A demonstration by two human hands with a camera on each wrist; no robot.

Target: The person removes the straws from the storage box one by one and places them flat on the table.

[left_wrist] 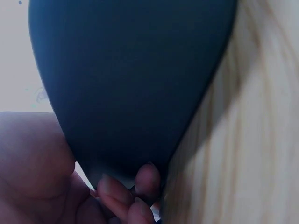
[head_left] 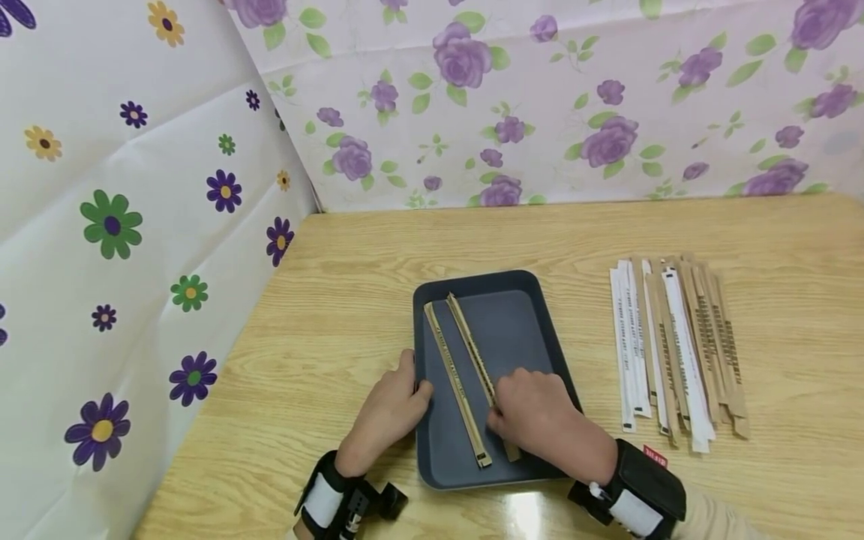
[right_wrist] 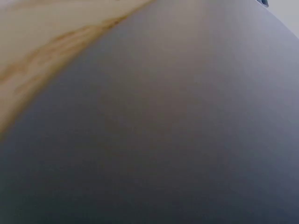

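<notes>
A dark grey rectangular tray point(head_left: 516, 330) lies on the table, with two long, thin brown paper packets inside it. My left hand point(head_left: 388, 405) grips the tray's left wall, thumb over the rim; in the left wrist view its fingers point(left_wrist: 147, 182) curl at the tray's outer side. Inside the tray, my right hand point(head_left: 533, 409) holds the right-hand brown packet point(head_left: 471, 349) near its lower end, which the hand partly covers. The other brown packet point(head_left: 459, 386) lies slanted to the left of it, untouched. The right wrist view is filled by the tray's wall point(right_wrist: 163, 116), and no fingers show there.
Right of the tray, several white paper packets point(head_left: 624, 345) and brown paper packets point(head_left: 709, 337) lie in a loose, overlapping pile on the wooden table point(head_left: 324, 300). Flowered sheets point(head_left: 405, 142) hang behind the table and along its left side.
</notes>
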